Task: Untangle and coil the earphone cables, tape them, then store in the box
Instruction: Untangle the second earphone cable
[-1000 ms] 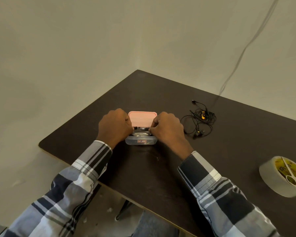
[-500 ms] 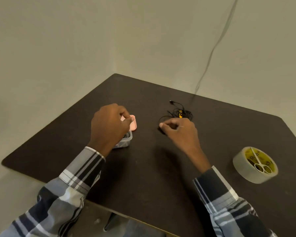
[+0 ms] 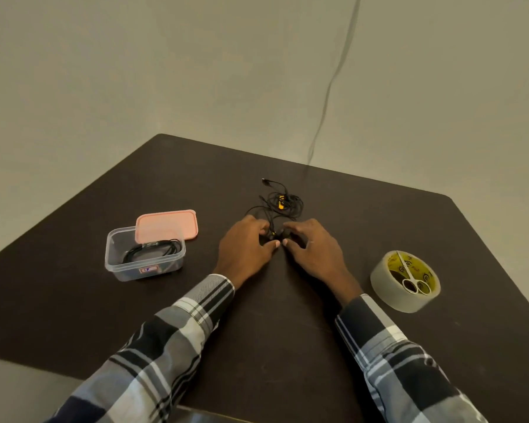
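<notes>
A tangled black earphone cable [image 3: 280,203] with an orange-yellow part lies on the dark table [image 3: 287,346], mid-far. My left hand [image 3: 246,245] and my right hand [image 3: 313,247] sit side by side at its near end, fingers curled onto the cable. Thumbs almost meet. The exact grip is hidden under the fingers. At the left stands a clear plastic box [image 3: 113,264], uncovered, with a coiled black cable [image 3: 153,250] inside. Its pink lid [image 3: 167,224] lies behind it, leaning on the box's far rim.
A roll of clear tape [image 3: 391,293] stands at the right, with small scissors [image 3: 411,277] resting in its core. A thin wire [image 3: 333,80] runs up the wall behind the table. The table's near edge is by my sleeves.
My left hand left the box and lid and moved right to the tangled cable. My right hand now has its fingers on the cable too. The box stands uncovered at the left.
</notes>
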{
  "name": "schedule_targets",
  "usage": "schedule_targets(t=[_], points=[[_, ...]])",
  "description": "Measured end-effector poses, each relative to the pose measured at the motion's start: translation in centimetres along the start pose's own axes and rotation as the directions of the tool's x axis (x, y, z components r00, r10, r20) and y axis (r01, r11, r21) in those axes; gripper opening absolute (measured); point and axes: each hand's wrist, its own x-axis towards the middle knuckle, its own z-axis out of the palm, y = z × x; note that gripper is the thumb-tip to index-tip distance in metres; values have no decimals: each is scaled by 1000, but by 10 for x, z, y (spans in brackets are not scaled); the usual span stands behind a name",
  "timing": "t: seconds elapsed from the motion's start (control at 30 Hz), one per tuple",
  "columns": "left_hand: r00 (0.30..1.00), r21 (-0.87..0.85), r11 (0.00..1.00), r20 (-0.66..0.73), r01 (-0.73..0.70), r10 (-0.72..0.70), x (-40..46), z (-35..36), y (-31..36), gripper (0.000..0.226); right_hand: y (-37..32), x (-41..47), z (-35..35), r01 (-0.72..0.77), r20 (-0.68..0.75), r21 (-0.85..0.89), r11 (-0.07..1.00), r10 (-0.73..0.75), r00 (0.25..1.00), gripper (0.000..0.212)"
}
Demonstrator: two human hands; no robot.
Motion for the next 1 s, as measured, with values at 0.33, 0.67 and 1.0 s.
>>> schedule_targets(t=[0.33, 0.67, 1.0], points=[[998, -295, 955, -49, 15, -31, 5, 4, -12, 14, 0, -2, 15, 142, -158, 125, 982, -122, 980, 25], [992, -595, 803, -77, 33, -98, 5, 3, -15, 13, 2, -5, 12, 130, -250, 276, 953, -59, 966, 17], [949, -597, 801, -230, 39, -218, 6, 2, -22, 9, 8, -4, 6, 50, -342, 656, 753, 238, 909, 7]])
